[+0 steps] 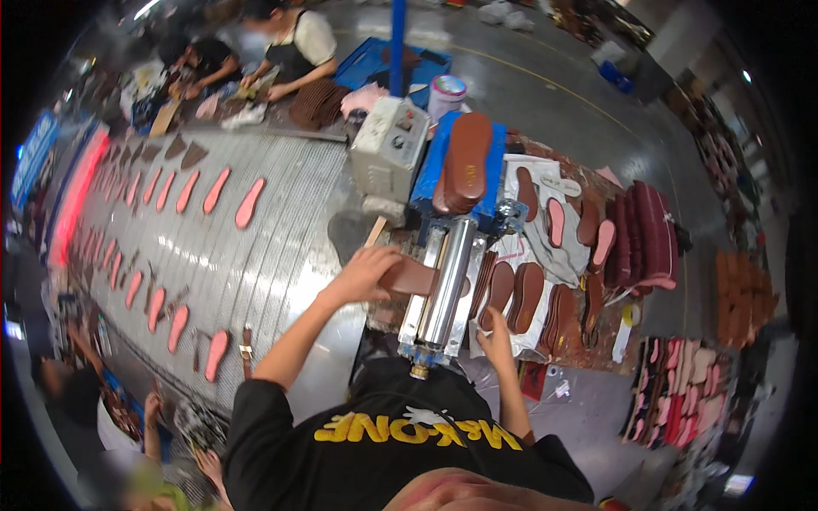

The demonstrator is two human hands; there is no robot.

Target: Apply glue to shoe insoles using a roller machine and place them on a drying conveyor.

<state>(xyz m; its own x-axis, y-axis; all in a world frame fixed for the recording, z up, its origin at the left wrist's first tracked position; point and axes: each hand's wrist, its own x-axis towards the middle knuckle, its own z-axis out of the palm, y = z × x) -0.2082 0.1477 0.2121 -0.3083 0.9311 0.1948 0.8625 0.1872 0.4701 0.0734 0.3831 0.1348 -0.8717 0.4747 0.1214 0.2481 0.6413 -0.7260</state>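
Note:
My left hand point(362, 274) reaches forward and holds a flat brown insole point(417, 277) against the left side of a shiny metal roller machine point(447, 289). My right hand point(494, 330) is raised just right of the roller. Its fingertips are at the near end of a row of brown insoles point(511, 294) lying on white paper. I cannot make out whether it grips one. My black shirt with yellow print fills the lower middle.
A wide grey conveyor belt point(256, 255) on the left carries rows of pink insoles point(249, 203). Beyond the roller are a white control box point(388, 149) and brown soles on a blue stand point(466, 162). Maroon sole stacks point(648, 230) lie right. Other people work at the far end point(290, 47).

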